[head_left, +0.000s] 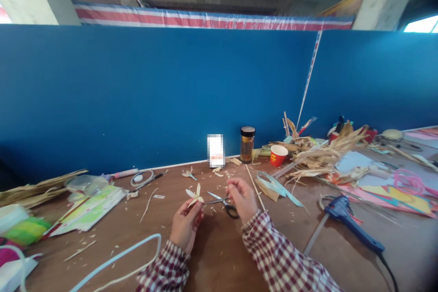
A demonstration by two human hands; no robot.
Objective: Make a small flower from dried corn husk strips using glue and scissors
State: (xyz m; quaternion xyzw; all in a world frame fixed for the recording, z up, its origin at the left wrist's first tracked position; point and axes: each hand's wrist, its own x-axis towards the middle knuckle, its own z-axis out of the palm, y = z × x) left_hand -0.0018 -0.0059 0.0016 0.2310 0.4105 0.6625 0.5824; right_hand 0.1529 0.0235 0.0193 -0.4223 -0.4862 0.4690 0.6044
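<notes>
Between its thumb and fingers my left hand (pixel 186 226) pinches a small pale flower made of husk strips (pixel 197 196), its petals pointing up and outward. My right hand (pixel 243 200) is closed in a pinch to the right and slightly higher, apart from the flower; whatever its fingertips hold is too small to make out. A pair of scissors (pixel 232 211) with black handles lies on the table between the hands, close under the right one. Farther back lies another small husk flower (pixel 189 173) with a bluish stem. Pale scraps are scattered around.
A dark-lidded jar (pixel 247 146) and a red paper cup (pixel 278 156) stand by the blue partition (pixel 153 91). Dry corn husks (pixel 328 157) pile up at right, behind a blue glue gun (pixel 356 223). A light-blue cable (pixel 119 255) loops at front left.
</notes>
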